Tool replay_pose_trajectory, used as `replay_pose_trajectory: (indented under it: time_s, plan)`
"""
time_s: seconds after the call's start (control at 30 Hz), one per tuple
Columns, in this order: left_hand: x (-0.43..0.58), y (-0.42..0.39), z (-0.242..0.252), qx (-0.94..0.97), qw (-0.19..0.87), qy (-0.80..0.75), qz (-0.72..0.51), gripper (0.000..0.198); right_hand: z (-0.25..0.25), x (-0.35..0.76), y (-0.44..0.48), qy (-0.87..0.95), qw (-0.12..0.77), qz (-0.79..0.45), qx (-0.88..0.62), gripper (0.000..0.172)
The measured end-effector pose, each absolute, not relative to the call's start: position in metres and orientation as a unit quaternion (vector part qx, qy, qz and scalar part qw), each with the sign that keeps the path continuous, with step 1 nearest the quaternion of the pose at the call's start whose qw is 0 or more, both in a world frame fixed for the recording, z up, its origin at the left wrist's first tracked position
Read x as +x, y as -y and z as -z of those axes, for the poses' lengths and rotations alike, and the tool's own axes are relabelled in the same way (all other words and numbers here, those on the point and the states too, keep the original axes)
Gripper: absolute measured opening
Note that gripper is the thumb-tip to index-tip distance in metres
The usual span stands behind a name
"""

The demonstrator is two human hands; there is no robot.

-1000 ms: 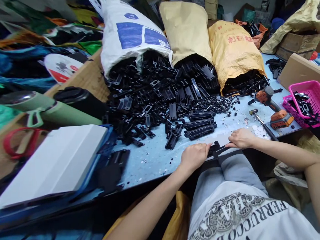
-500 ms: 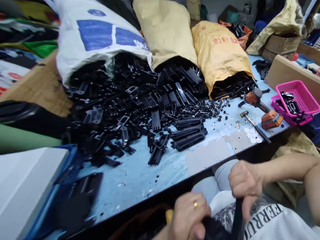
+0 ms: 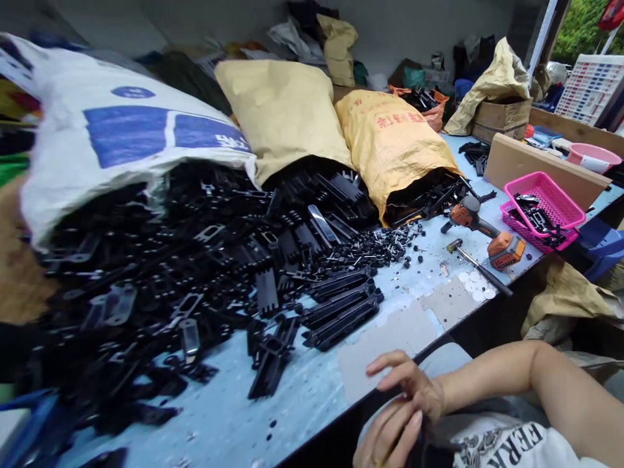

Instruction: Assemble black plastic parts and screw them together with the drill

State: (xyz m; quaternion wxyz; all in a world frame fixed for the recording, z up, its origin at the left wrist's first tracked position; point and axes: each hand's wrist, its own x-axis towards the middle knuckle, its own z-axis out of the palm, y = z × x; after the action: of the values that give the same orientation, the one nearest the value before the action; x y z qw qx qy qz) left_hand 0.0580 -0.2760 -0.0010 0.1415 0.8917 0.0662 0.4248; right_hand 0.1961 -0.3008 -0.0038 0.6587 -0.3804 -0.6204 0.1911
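Held right hand (image 3: 412,382) with fingers spread, beyond left hand (image 3: 390,434), before the near edge of the table (image 3: 219,419). Could not tell left hand's grip, nor make out the dark piece (image 3: 435,454) beneath, blurred and cut off. Judged likely light, stiff, slippery; best taken by both ends.
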Motion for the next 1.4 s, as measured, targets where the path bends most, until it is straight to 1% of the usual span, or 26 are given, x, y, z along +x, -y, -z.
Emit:
replay_pose_trajectory:
  time_s: [0.07,0.13,0.2,0.27,0.33,0.37,0.43,0.5,0.57,0.63,0.73,0.8,0.93,1.03,1.1,1.23,1.33,1.4]
  plan:
    - [0.067,0.266,-0.003,0.889,0.083,-0.064,-0.445,0.050,0.009,0.206,0.289,0.637,0.630,-0.181,-0.405,0.061]
    - [0.070,0.247,-0.004,0.905,0.022,-0.072,-0.418,0.056,0.010,0.228,0.269,0.677,0.562,-0.159,-0.449,0.053]
    - [0.070,0.221,0.000,0.931,-0.025,-0.092,-0.352,0.062,0.008,0.256,0.239,0.704,0.489,-0.121,-0.501,0.041]
    - [0.069,0.198,0.008,0.955,-0.049,-0.126,-0.263,0.057,0.006,0.279,0.204,0.672,0.453,-0.088,-0.578,0.036]
    - [0.074,0.182,0.019,0.962,-0.059,-0.187,-0.189,0.053,0.006,0.291,0.172,0.674,0.381,-0.086,-0.627,0.036]
    - [0.078,0.176,0.024,0.959,-0.061,-0.223,-0.165,0.056,0.008,0.292,0.158,0.682,0.340,-0.087,-0.642,0.038]
    - [0.088,0.169,0.034,0.946,-0.060,-0.284,-0.142,0.069,0.013,0.289,0.134,0.701,0.265,-0.097,-0.655,0.045]
    - [0.099,0.161,0.042,0.940,-0.044,-0.314,-0.128,0.076,0.017,0.283,0.115,0.714,0.217,-0.120,-0.655,0.052]
    - [0.107,0.151,0.046,0.938,-0.029,-0.326,-0.116,0.070,0.018,0.278,0.100,0.725,0.190,-0.149,-0.645,0.053]
    - [0.113,0.140,0.046,0.932,-0.025,-0.344,-0.113,0.065,0.015,0.276,0.089,0.733,0.183,-0.156,-0.636,0.049]
    - [0.116,0.130,0.043,0.922,-0.030,-0.366,-0.120,0.062,0.006,0.277,0.078,0.733,0.192,-0.134,-0.639,0.044]
    - [0.115,0.132,0.039,0.926,-0.022,-0.355,-0.131,0.061,-0.001,0.280,0.071,0.733,0.200,-0.118,-0.640,0.042]
    - [0.106,0.146,0.027,0.940,0.009,-0.302,-0.159,0.058,-0.020,0.293,0.043,0.719,0.221,-0.093,-0.652,0.044]
    - [0.093,0.151,0.013,0.931,0.036,-0.307,-0.194,0.055,-0.029,0.304,0.011,0.680,0.255,-0.058,-0.685,0.049]
    - [0.079,0.144,0.005,0.911,0.056,-0.336,-0.232,0.055,-0.031,0.307,-0.011,0.659,0.260,-0.044,-0.704,0.053]
    - [0.042,0.108,0.001,0.855,0.081,-0.419,-0.295,0.054,-0.030,0.300,-0.044,0.625,0.238,-0.039,-0.743,0.059]
    - [0.019,0.065,0.003,0.811,0.065,-0.498,-0.302,0.051,-0.027,0.294,-0.062,0.595,0.225,-0.031,-0.771,0.062]
    - [0.011,0.031,0.001,0.777,0.046,-0.551,-0.301,0.048,-0.024,0.294,-0.071,0.581,0.227,-0.037,-0.781,0.059]
